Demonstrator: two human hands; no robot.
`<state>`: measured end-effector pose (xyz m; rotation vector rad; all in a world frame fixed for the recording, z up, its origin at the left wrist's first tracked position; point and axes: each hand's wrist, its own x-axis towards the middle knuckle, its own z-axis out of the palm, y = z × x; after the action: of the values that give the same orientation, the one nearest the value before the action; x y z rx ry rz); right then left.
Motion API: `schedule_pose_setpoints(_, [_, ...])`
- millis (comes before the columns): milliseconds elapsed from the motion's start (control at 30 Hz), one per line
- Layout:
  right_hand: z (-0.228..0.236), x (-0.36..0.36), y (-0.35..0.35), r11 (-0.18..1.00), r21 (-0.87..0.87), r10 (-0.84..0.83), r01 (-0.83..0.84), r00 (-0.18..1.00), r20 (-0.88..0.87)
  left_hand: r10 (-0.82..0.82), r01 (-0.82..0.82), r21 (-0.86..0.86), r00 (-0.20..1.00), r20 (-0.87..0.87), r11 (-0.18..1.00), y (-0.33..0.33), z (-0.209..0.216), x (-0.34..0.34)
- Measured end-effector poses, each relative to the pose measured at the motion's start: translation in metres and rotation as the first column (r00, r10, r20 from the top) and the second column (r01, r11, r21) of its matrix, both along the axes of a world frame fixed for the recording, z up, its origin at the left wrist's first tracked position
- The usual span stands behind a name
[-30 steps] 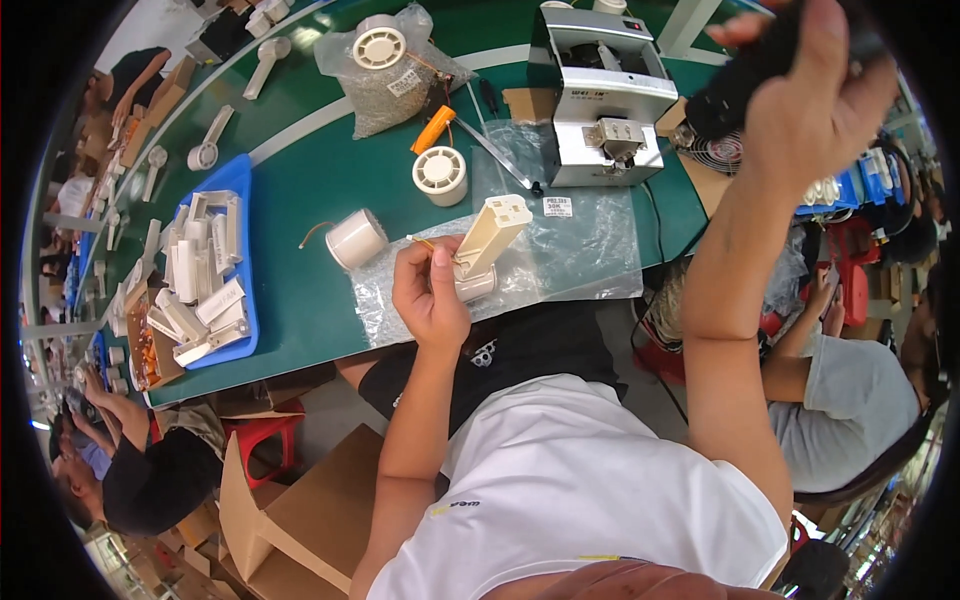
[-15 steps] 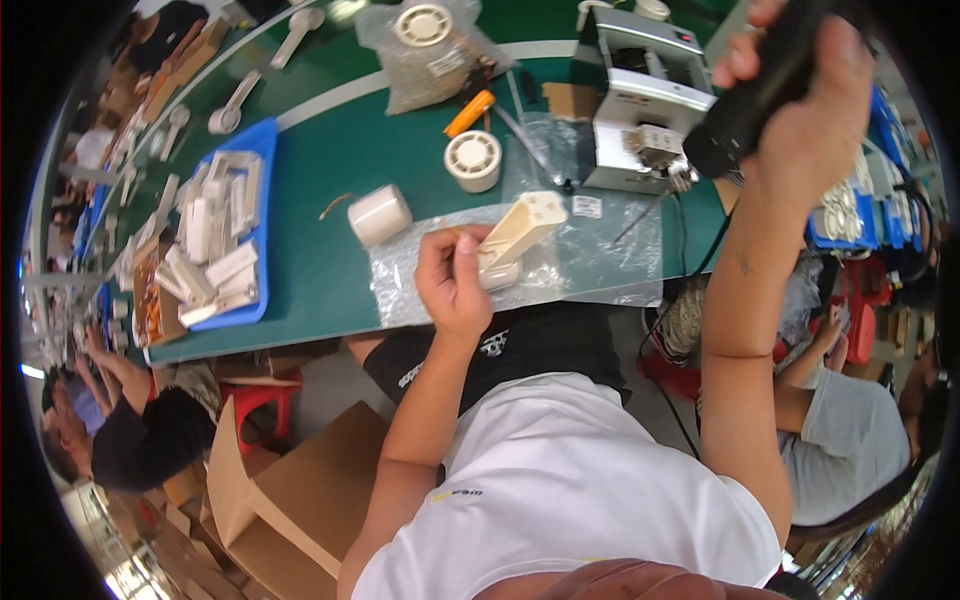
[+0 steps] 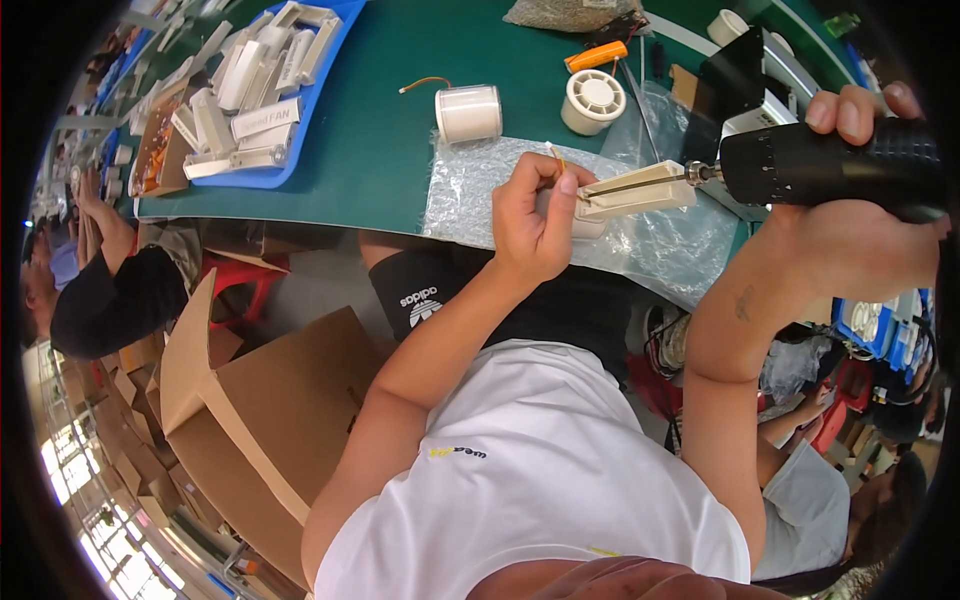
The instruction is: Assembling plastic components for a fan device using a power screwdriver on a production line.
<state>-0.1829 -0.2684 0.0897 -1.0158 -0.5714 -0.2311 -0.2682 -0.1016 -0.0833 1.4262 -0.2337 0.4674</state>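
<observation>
My left hand (image 3: 535, 220) pinches the near end of a cream plastic handle shell (image 3: 650, 190), beside a thin wire with a small white connector (image 3: 551, 150). Part of a white cylinder (image 3: 588, 228) shows below the shell. My right hand (image 3: 850, 240) grips a black power screwdriver (image 3: 790, 165) lying almost level. Its long bit (image 3: 635, 184) runs along the hollow of the shell, the tip near my left fingers. Whether it sits on a screw is too small to tell.
Bubble wrap (image 3: 465, 195) lies beneath the work. Beyond it are a white cylinder with a wire (image 3: 470, 113), a round vented fan head (image 3: 593, 102) and an orange-handled tool (image 3: 597, 57). A blue tray (image 3: 318, 100) of white handle parts stands left. A cardboard box (image 3: 290, 400) is below.
The screwdriver has come down from the raised right side, and its bit now reaches into the shell. The shell has turned nearer level. The whole view has shifted.
</observation>
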Motion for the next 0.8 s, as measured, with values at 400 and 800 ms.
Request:
schedule_pose_setpoints(400, [-0.013, -0.01, -0.003, 0.988, -0.052, -0.143, 0.142, 0.99, -0.007, 0.08, -0.08, -0.009, 0.996, 0.031, 0.997, -0.001, 0.005, 0.002])
schedule_pose_setpoints(800, [-0.002, -0.025, 0.02, 0.967, -0.05, -0.248, 0.252, 0.966, 0.068, 0.024, -0.026, 0.064, 0.999, 0.022, 0.998, 0.004, 0.003, -0.005])
